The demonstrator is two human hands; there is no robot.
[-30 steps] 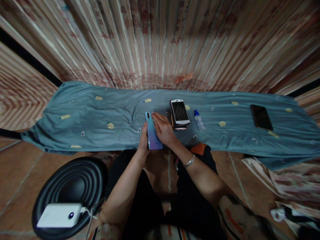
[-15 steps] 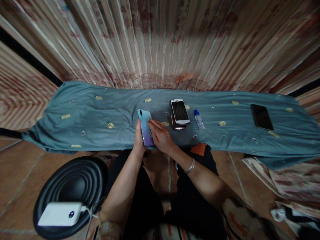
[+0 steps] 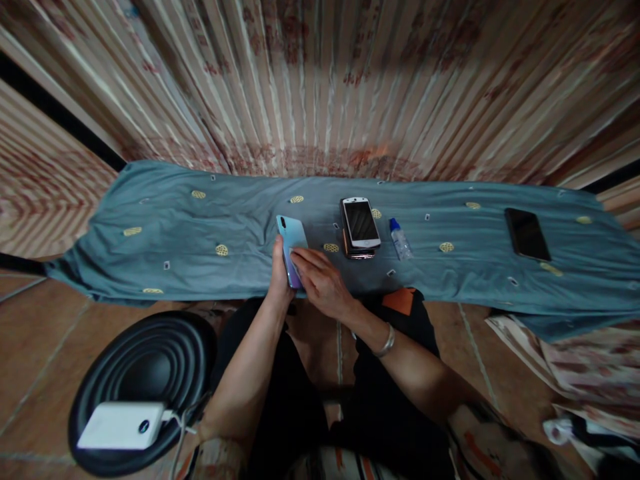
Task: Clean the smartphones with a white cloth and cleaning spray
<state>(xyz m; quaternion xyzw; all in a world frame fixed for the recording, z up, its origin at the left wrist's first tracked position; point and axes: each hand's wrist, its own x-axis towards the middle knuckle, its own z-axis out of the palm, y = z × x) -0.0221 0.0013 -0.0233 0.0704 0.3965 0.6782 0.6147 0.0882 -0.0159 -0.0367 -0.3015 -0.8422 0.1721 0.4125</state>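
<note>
A smartphone [image 3: 293, 232] with a glossy back shading from light blue to purple is tilted over the near edge of the cloth-covered table, its back and camera lenses upward. My left hand [image 3: 280, 275] is closed round its left side and lower end, thumb along the edge. My right hand [image 3: 323, 280] lies over the lower part of the back, fingers bent and pressed together. Something small and pale may be under those fingertips, but I cannot make it out. To the right, a white phone [image 3: 361, 223] lies face up on a stack of other phones.
A small clear bottle with a blue cap [image 3: 401, 240] lies right of the stack. Farther right is a dark phone [image 3: 527, 234]. The table wears a teal cloth [image 3: 260, 193]. Low on the left, a white power bank [image 3: 121, 425] with a cable rests on a black round stool [image 3: 200, 333].
My right hand has slid down the phone's back toward its lower end, uncovering more of the upper part. My left hand keeps its hold; the view has shifted slightly.
</note>
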